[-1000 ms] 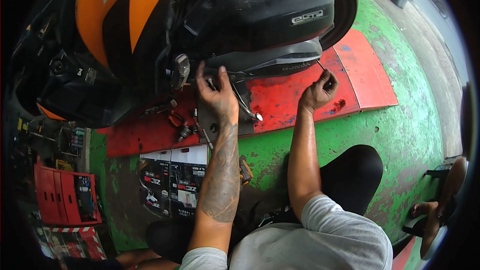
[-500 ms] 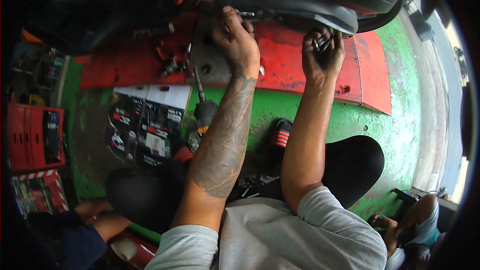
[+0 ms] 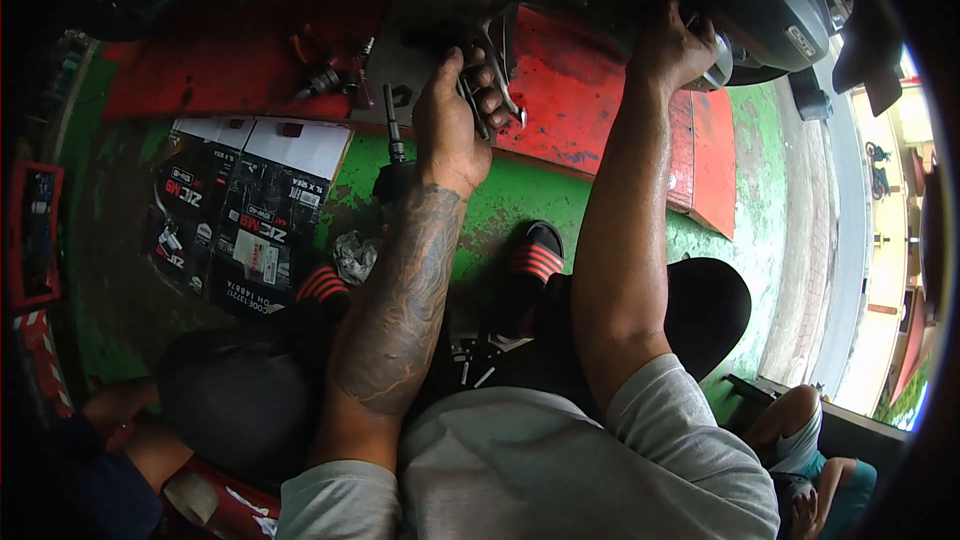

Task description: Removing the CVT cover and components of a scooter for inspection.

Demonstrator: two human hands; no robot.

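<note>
My left hand (image 3: 455, 115) is closed round a slim dark metal tool (image 3: 473, 108), above the platform beside a silver bent metal part (image 3: 517, 112). Higher at the right, my right hand (image 3: 672, 52) has its fingers curled at the lower edge of the black scooter (image 3: 788, 20); what it grips is hidden. A dark power tool with a long socket extension (image 3: 394, 140) stands behind my left forearm. Orange-handled pliers (image 3: 303, 47) and several metal parts (image 3: 320, 82) lie on the red platform (image 3: 220, 75).
Printed cardboard (image 3: 225, 230) lies on the green floor (image 3: 390, 245) near crumpled plastic (image 3: 355, 257). A red tool cabinet (image 3: 48, 200) is at the far left. Other people (image 3: 835, 495) sit at lower right, and another person's limbs (image 3: 135, 440) show at lower left.
The view has tilted, so the scooter sits higher in the picture. My left hand has come down from the scooter's side holding the tool; my right hand stays at the cover's edge.
</note>
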